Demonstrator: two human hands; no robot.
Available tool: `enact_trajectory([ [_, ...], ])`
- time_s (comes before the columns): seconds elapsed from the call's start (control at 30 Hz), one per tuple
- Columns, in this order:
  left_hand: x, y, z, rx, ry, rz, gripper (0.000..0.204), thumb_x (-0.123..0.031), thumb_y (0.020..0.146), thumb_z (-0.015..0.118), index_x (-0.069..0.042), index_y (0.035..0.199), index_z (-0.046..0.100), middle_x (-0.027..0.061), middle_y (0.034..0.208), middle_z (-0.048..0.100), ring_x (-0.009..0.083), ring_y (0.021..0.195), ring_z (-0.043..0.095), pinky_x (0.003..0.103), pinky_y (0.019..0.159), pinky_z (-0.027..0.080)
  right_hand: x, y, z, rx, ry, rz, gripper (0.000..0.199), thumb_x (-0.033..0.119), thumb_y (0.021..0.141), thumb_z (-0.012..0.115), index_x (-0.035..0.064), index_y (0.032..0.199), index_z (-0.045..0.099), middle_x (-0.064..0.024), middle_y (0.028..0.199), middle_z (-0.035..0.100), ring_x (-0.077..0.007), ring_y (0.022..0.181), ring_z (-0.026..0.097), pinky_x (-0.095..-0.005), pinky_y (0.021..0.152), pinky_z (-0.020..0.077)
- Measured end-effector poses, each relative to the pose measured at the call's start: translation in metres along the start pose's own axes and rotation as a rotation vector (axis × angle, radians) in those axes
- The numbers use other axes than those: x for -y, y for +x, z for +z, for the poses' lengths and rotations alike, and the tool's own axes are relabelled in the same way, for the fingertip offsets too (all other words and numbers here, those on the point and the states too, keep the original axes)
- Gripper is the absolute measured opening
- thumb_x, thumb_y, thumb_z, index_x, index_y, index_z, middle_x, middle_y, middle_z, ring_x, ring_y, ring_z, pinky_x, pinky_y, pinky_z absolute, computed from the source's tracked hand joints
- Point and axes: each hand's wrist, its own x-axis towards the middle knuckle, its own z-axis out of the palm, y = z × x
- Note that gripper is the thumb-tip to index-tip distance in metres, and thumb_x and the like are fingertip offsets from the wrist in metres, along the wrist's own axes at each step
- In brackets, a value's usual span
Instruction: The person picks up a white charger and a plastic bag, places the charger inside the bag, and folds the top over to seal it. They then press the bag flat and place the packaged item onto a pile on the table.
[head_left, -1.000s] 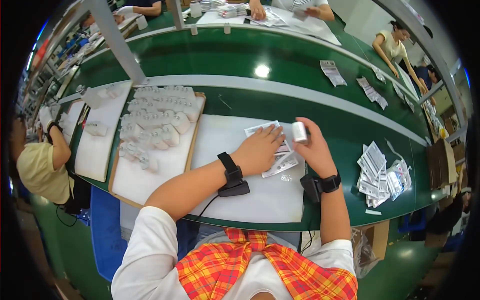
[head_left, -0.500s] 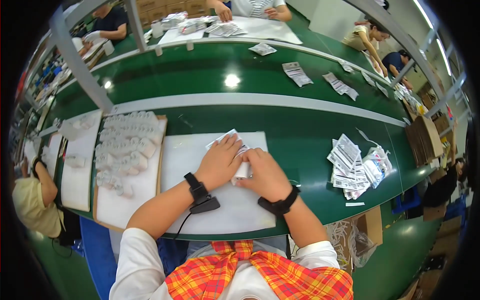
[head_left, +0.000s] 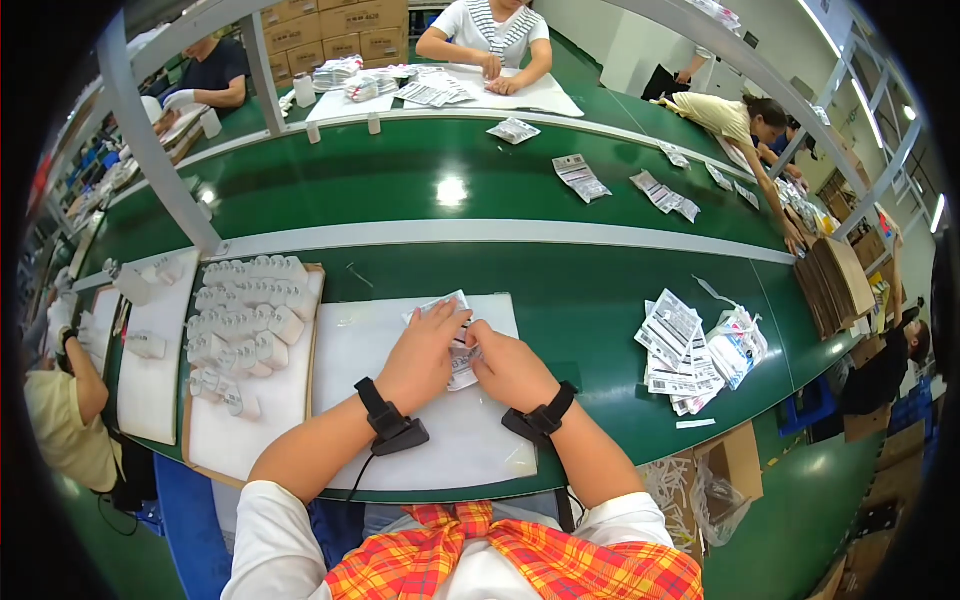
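My left hand (head_left: 428, 352) lies over a white printed packet (head_left: 462, 376) on the white work mat (head_left: 420, 455), its fingers bent across the top. My right hand (head_left: 512, 368) grips the packet's right edge with thumb and fingers curled in. Between the hands shows the packet's lower part; the rest is covered, so whether it holds anything I cannot tell. Left of the mat, a white-topped board (head_left: 235, 435) carries rows of small translucent white bottles (head_left: 250, 310).
To the right lies a pile of printed packets (head_left: 680, 345) beside a clear plastic bag (head_left: 738, 345). A metal rail (head_left: 480, 232) crosses beyond the mat. Past it are loose packets (head_left: 580, 178) and a co-worker (head_left: 495, 45). Folded cardboard (head_left: 832, 285) stands far right.
A white block-like end showed by my right fingers before; now the packet's printed face shows there. The view has tipped upward. The co-worker opposite has brought both hands together.
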Motion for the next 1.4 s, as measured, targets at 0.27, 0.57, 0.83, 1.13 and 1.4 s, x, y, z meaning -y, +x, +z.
enact_trajectory([
  [0.27,0.006,0.009,-0.035,0.149,-0.351,0.031,0.08,-0.029,0.08,0.077,-0.004,0.147,0.041,0.0158,0.145,0.049,0.03,0.133,0.047,0.042,0.112,0.035,0.0,0.002,-0.015,-0.085,0.158,0.054,0.022,0.0,0.081,0.053,0.0038,0.102,0.05,-0.0149,0.093,0.063,-0.0318,0.083,0.064,-0.039,0.072,0.0484],
  [0.57,0.021,0.014,-0.017,0.052,-0.657,0.183,0.073,-0.029,0.081,0.077,-0.005,0.143,0.048,0.014,0.138,0.056,0.0291,0.121,0.056,0.034,0.104,0.043,-0.01,0.01,-0.013,-0.223,1.177,0.176,0.021,0.005,0.084,0.054,0.0049,0.106,0.053,-0.0054,0.1,0.057,-0.0134,0.093,0.057,-0.0258,0.078,0.0469],
  [0.83,0.024,0.015,0.001,-0.072,-0.87,-0.334,0.037,-0.027,0.094,0.066,0.001,0.118,0.06,0.0071,0.107,0.069,0.0159,0.095,0.065,0.031,0.084,0.051,0.014,0.009,-0.027,-0.142,0.716,0.11,0.03,0.017,0.092,0.059,0.0026,0.118,0.056,-0.0059,0.101,0.059,-0.0125,0.084,0.058,-0.0235,0.074,0.0464],
  [1.13,0.018,0.012,0.009,-0.248,-1.062,-0.424,0.025,-0.022,0.101,0.056,0.0,0.102,0.067,0.0052,0.099,0.067,0.012,0.088,0.061,0.029,0.078,0.05,-0.01,0.015,-0.005,-0.182,0.485,0.363,0.03,0.026,0.098,0.062,-0.0032,0.097,0.067,-0.0021,0.073,0.062,-0.0093,0.061,0.053,-0.0267,0.058,0.0439],
  [1.4,0.026,0.022,0.01,-0.379,-0.447,-0.044,0.014,-0.015,0.096,0.059,-0.005,0.1,0.068,0.0039,0.093,0.064,0.0179,0.092,0.057,0.033,0.082,0.042,-0.047,0.024,-0.026,-0.223,0.499,0.051,0.018,0.011,0.096,0.058,-0.0011,0.103,0.069,-0.003,0.077,0.067,-0.015,0.07,0.062,-0.0307,0.067,0.05],
])
